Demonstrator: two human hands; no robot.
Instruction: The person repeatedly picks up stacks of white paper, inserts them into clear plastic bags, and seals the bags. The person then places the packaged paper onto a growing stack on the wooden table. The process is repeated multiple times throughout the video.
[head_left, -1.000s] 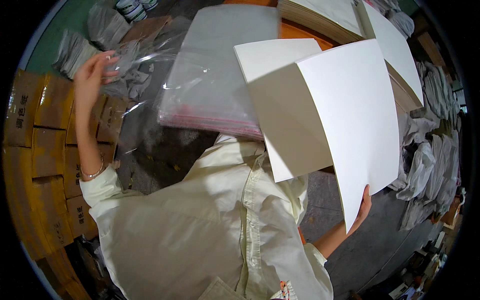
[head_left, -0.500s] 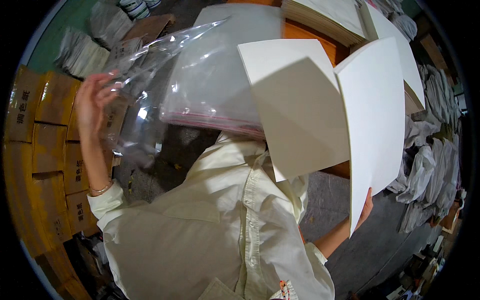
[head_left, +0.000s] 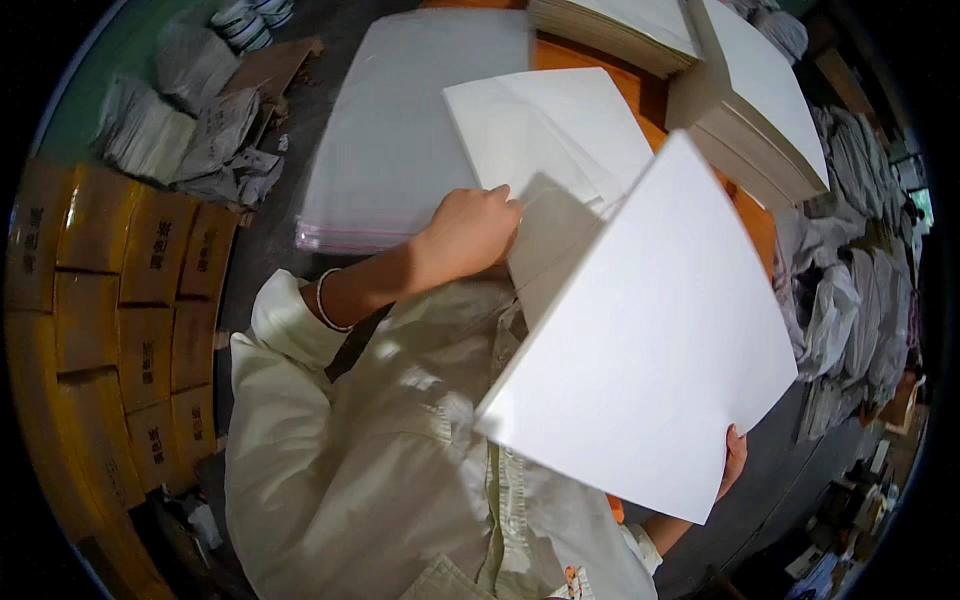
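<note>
My left hand is closed in a pinch on the edge of a clear plastic bag, whose faint creases show over a white sheet or pad on the table. A thick pad of white paper is tilted up in front of me. My right hand grips its lower right edge, most of its fingers hidden behind the paper. The pad's near left end hides part of the bag. Left of my left hand lies a pile of flat clear bags with pinkish edges.
Stacks of white paper stand on the orange table at the far right. Yellow-brown cartons are piled on the left. Wrapped bundles lie at the far left, and plastic-covered stacks line the right.
My left hand has swung right with the bag, from out at the left to beside the papers. The pad in my right hand has tilted and come nearer my body.
</note>
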